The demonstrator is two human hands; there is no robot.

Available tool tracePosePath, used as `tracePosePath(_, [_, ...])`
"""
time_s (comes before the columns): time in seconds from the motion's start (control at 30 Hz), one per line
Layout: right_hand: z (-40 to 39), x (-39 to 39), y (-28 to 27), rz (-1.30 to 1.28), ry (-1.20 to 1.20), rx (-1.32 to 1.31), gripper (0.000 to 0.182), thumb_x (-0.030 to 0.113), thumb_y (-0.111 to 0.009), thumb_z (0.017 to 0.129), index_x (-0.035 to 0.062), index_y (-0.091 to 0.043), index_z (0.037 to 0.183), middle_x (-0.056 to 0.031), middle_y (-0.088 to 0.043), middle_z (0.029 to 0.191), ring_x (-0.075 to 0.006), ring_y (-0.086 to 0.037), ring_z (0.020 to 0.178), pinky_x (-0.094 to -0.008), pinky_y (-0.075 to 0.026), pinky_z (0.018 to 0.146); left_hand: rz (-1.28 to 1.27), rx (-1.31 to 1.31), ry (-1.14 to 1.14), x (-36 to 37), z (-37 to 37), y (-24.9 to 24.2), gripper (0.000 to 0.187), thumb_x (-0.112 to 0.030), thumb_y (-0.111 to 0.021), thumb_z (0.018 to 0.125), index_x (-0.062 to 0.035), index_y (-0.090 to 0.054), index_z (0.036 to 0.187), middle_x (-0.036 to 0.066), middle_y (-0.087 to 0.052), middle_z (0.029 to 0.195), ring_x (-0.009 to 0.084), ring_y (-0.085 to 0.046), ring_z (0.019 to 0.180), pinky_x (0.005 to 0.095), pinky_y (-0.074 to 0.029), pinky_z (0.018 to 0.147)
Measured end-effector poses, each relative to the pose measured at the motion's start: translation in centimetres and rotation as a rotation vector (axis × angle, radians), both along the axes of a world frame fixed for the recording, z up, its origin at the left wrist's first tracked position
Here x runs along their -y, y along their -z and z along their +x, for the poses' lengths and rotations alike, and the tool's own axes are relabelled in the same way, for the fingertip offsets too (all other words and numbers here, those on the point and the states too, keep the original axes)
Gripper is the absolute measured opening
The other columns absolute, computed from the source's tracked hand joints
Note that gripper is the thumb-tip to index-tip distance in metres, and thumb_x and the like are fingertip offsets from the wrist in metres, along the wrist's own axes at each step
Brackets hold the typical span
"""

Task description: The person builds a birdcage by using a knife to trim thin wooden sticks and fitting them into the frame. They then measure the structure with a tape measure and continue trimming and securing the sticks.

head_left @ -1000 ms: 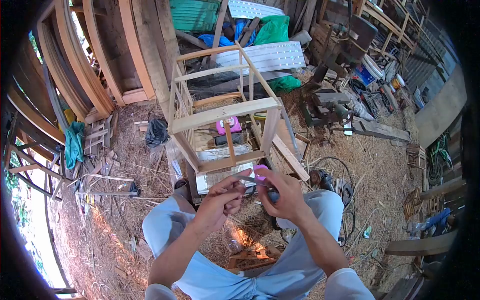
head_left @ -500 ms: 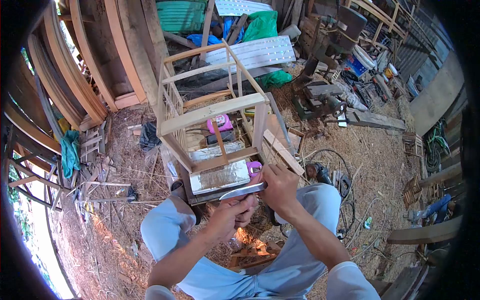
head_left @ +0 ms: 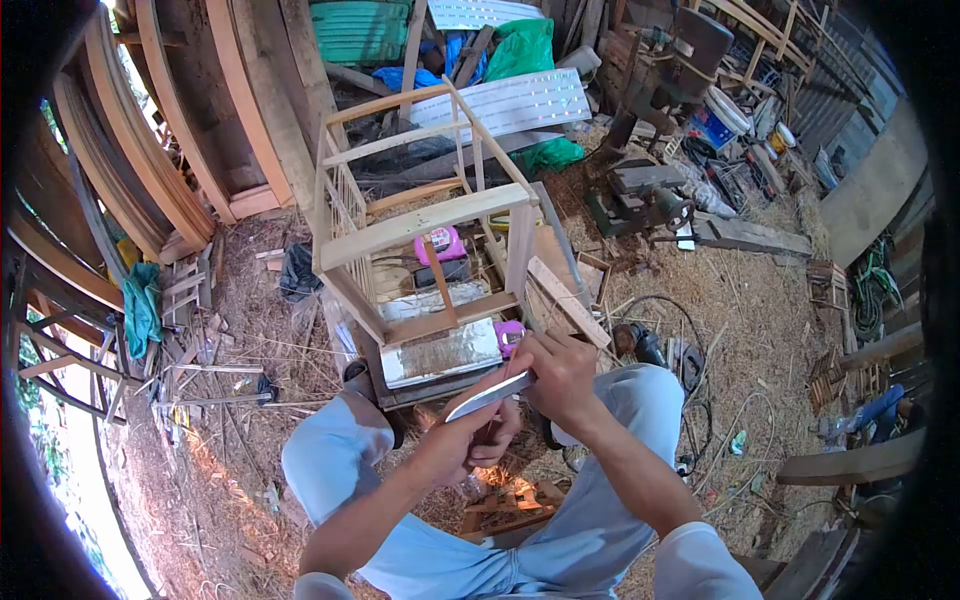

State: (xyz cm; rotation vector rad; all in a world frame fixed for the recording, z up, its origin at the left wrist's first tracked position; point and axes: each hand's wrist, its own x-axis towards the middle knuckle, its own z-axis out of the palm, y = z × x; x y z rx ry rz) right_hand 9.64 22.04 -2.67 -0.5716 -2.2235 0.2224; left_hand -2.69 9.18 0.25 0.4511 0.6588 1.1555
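Your right hand [head_left: 562,378]'s gripping the knife [head_left: 488,396] before the wooden frame [head_left: 430,228], left hand [head_left: 462,440] half-curled by the blade, grip unclear; inside, pink tape measure [head_left: 441,246], label unreadable.

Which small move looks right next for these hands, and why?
Probably ease the left hand a little clear of the knife: the right hand grips it with the bare blade pointing across, right by the left fingers.

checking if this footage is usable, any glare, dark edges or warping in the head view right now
head view: black rounded border, boards at left bowed by the wide lens, daylight blown out lower left, bright sun patch on the floor between the knees, blade readable
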Motion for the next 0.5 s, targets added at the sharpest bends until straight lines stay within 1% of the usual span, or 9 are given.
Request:
tracePosePath(0.03, [-0.1, 0.0, 0.2, -0.002, -0.001, -0.001, 0.020, 0.003, -0.065, 0.053, 0.0091, -0.052, 0.067, -0.0052, -0.055, 0.065, -0.0242, -0.055, 0.058, -0.0359, -0.041, 0.048, 0.007, -0.060, 0.010, -0.1, 0.1, -0.4, 0.053, -0.034, -0.039, 0.098, -0.0188, -0.021, 0.145, 0.001, -0.041, 0.075, 0.0055, -0.029, 0.046, 0.0195, -0.027, 0.039])
tracePosePath(0.07, [-0.2, -0.2, 0.6, -0.006, 0.010, 0.002, 0.020, 0.004, -0.065, 0.052, 0.0091, -0.052, 0.067, -0.0051, -0.054, 0.064, -0.0240, -0.055, 0.058, -0.0359, -0.041, 0.048, -0.029, -0.047, -0.015, -0.2, 0.3, -0.6, 0.052, -0.032, -0.042, 0.098, -0.0189, -0.024, 0.144, 0.001, -0.041, 0.076, 0.0053, -0.028, 0.048, 0.0183, -0.026, 0.040])
tracePosePath(0.1, [-0.3, -0.3, 0.8, -0.011, 0.022, 0.006, 0.021, 0.004, -0.066, 0.052, 0.0092, -0.052, 0.066, -0.0050, -0.054, 0.063, -0.0238, -0.055, 0.058, -0.0359, -0.041, 0.048, -0.029, -0.045, -0.015, -0.2, 0.3, -0.4, 0.052, -0.032, -0.042, 0.098, -0.0189, -0.024, 0.144, 0.001, -0.041, 0.076, 0.0053, -0.028, 0.048, 0.0183, -0.026, 0.040])
tracePosePath(0.13, [-0.1, -0.3, 0.6, -0.011, 0.023, 0.006, 0.021, 0.004, -0.066, 0.052, 0.0092, -0.052, 0.066, -0.0050, -0.054, 0.063, -0.0238, -0.055, 0.058, -0.0359, -0.041, 0.048, -0.036, -0.043, -0.067, -0.2, 0.2, 0.0, 0.051, -0.030, -0.043, 0.097, -0.0194, -0.025, 0.144, 0.001, -0.041, 0.076, 0.0050, -0.028, 0.049, 0.0175, -0.025, 0.041])
tracePosePath(0.2, [0.5, -0.4, 0.1, -0.048, 0.053, 0.114, 0.012, 0.009, -0.062, 0.062, 0.0103, -0.053, 0.069, -0.0032, -0.055, 0.064, -0.0223, -0.057, 0.061, -0.0358, -0.045, 0.049, -0.059, -0.014, -0.160, -0.2, 0.2, -0.1, 0.051, -0.024, -0.049, 0.096, -0.0208, -0.029, 0.143, 0.000, -0.042, 0.078, 0.0039, -0.027, 0.051, 0.0153, -0.023, 0.042])
tracePosePath(0.23, [0.5, -0.4, 0.0, -0.049, 0.053, 0.114, 0.012, 0.009, -0.062, 0.062, 0.0103, -0.053, 0.069, -0.0032, -0.055, 0.064, -0.0223, -0.057, 0.061, -0.0358, -0.045, 0.049, -0.060, -0.014, -0.159, -0.3, 0.1, -0.1, 0.051, -0.024, -0.049, 0.096, -0.0208, -0.029, 0.143, 0.000, -0.042, 0.078, 0.0039, -0.027, 0.051, 0.0153, -0.023, 0.042])
tracePosePath(0.3, [0.5, -0.4, 0.1, -0.045, 0.034, 0.115, 0.011, 0.009, -0.062, 0.064, 0.0097, -0.053, 0.070, -0.0037, -0.055, 0.064, -0.0223, -0.058, 0.062, -0.0362, -0.045, 0.049, -0.033, -0.108, -0.121, -0.3, 0.0, -0.1, 0.052, -0.022, -0.048, 0.096, -0.0217, -0.028, 0.144, 0.000, -0.043, 0.078, 0.0028, -0.028, 0.053, 0.0150, -0.022, 0.045])
tracePosePath(0.43, [0.2, 0.0, -0.4, -0.033, -0.035, 0.084, 0.012, 0.009, -0.063, 0.064, 0.0087, -0.053, 0.070, -0.0047, -0.055, 0.065, -0.0224, -0.059, 0.063, -0.0367, -0.045, 0.049, -0.024, -0.110, -0.109, -0.4, 0.2, -0.2, 0.052, -0.018, -0.047, 0.096, -0.0214, -0.028, 0.144, 0.000, -0.044, 0.077, 0.0023, -0.027, 0.053, 0.0149, -0.021, 0.044])
tracePosePath(0.5, [0.2, 0.1, -0.4, -0.048, -0.070, 0.134, 0.014, 0.010, -0.065, 0.064, 0.0078, -0.053, 0.071, -0.0056, -0.056, 0.065, -0.0228, -0.059, 0.064, -0.0367, -0.046, 0.049, -0.039, -0.126, -0.104, -0.4, 0.0, -0.2, 0.052, -0.014, -0.045, 0.096, -0.0213, -0.028, 0.144, 0.001, -0.045, 0.075, 0.0027, -0.027, 0.053, 0.0154, -0.021, 0.044])
